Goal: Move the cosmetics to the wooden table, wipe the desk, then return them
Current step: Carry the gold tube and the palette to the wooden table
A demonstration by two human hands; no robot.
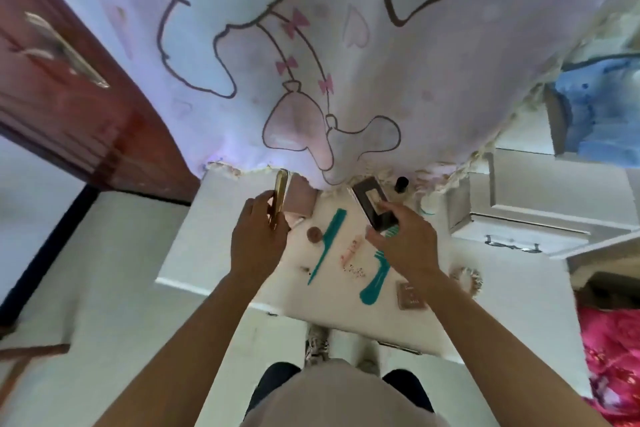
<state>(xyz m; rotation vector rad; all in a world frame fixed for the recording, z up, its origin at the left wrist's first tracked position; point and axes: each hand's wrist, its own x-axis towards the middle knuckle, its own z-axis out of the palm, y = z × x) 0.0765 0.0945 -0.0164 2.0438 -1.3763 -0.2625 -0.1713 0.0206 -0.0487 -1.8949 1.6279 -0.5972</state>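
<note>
Hands reach together over the white desk [197,243], where the cosmetics lie; the left hand [258,236] has its fingers curled round a thin gold case [280,196], which it holds on its edge at the back left, just beside a pink box [301,199]; I cannot tell if the case touches the desk. The right hand [405,239] grips a dark rectangular case [370,201] by its near end and holds it tilted near the back edge. Between the hands lie a teal tail comb [327,243], a small brown round pot [314,234] and a pink hair clip [351,250]; a teal wide comb [374,279] lies partly under the right wrist; a small brown compact [410,295] sits near the front edge, beside the right forearm; a black-capped bottle [401,182] stands at the back; a cartoon-printed cloth [311,62] hangs behind.
</note>
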